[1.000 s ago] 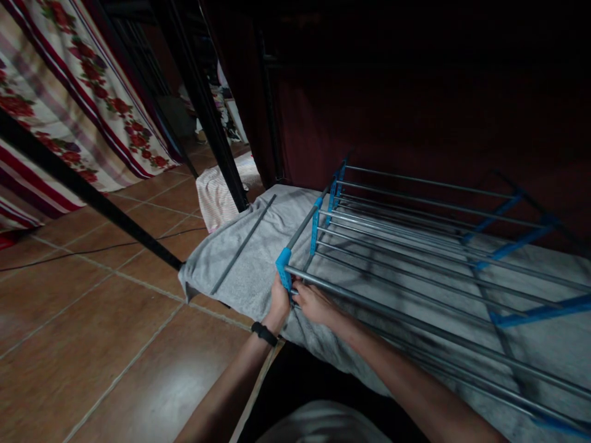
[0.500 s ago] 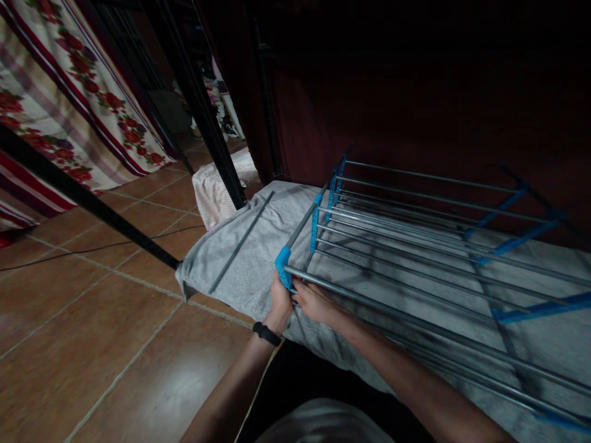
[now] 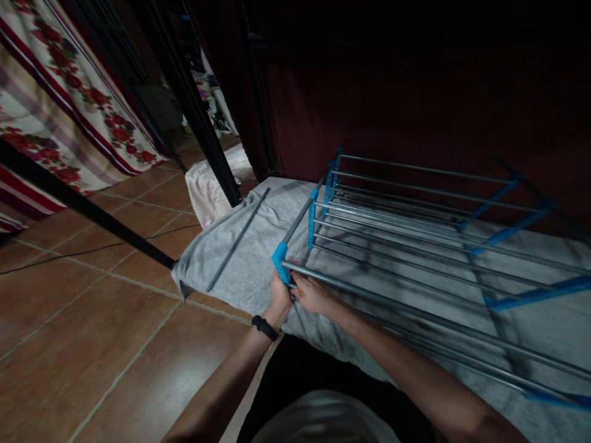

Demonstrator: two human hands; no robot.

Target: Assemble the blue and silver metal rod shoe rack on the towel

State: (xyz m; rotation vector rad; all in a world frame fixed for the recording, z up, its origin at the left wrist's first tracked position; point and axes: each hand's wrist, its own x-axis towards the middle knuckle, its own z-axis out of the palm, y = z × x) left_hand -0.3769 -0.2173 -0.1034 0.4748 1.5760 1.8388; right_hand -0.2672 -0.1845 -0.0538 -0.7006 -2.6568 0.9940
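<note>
A rack of grey metal rods [image 3: 415, 301] with blue plastic brackets rests on a grey cloth [image 3: 244, 258]. Its near left corner has a blue corner bracket [image 3: 280, 259]. My left hand [image 3: 279, 295], with a black band on the wrist, is closed around the lower part of that bracket. My right hand [image 3: 310, 294] is closed just beside it, under the front rod, fingers bent toward the bracket's lower end. What its fingertips pinch is hidden. One loose grey rod [image 3: 237, 240] lies on the cloth to the left.
A black metal post [image 3: 207, 135] rises behind the cloth's left end, and a black bar [image 3: 92, 209] slants across the left. Beyond are a floral curtain [image 3: 69, 80], a striped cloth [image 3: 207, 191] and a thin cable [image 3: 92, 249] on the tiled floor. Dark panelling [image 3: 415, 104] stands behind the rack.
The view has shifted slightly, so the scene sits a little higher and further left. Both hands keep their places at the corner bracket, and the right fingers have moved slightly.
</note>
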